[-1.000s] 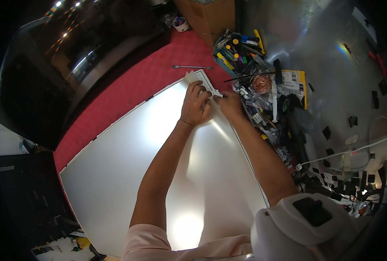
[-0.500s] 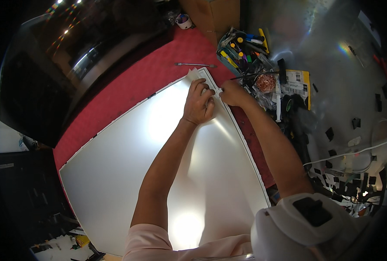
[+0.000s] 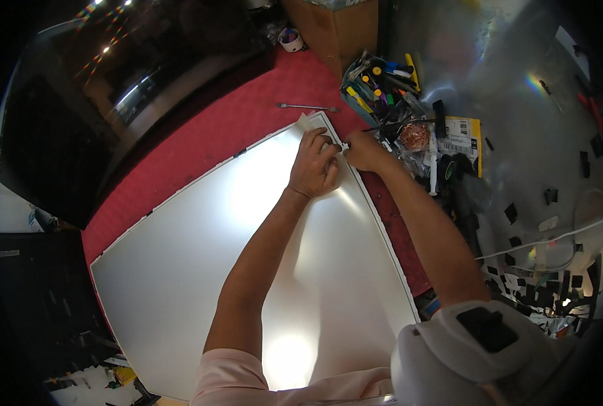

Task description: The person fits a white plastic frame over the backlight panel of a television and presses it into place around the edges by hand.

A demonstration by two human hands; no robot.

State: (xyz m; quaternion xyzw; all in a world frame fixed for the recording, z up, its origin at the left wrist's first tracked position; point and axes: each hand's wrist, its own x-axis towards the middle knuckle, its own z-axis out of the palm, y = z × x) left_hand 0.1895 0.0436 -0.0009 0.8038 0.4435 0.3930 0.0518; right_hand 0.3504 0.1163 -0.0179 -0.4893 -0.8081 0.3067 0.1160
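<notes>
Curling over the far right corner of a large, glossy white translucent sheet point(image 3: 200, 237), the left hand point(image 3: 309, 166) has its fingers closed on the raised material, with a pale flap poking out beyond them. The right hand point(image 3: 368, 150) is bunched just beside that corner, at the thin white rim point(image 3: 385, 233) along the right side; a small white bit shows by its fingertips, but I cannot tell whether the fingers grip it. The sheet spreads from the far corner toward the person's body, within the rim, over a padded red mat point(image 3: 206, 128).

A ripple runs down the sheet from the left hand, so a harder pull or a tighter fold there could leave a lasting crease. Tugging sideways with the right hand might snap or bend the narrow rim, and a slip could drag an edge over the slim double-ended metal tool point(image 3: 308, 107) lying near the corner.

Compared with a second ago, the right hand has shifted slightly off the edge and turned into a tighter bunch, its forearm swung to the right, uncovering a strip of mat beside the rim. The left hand keeps its place at the corner, and the ripple looks much the same.
</notes>
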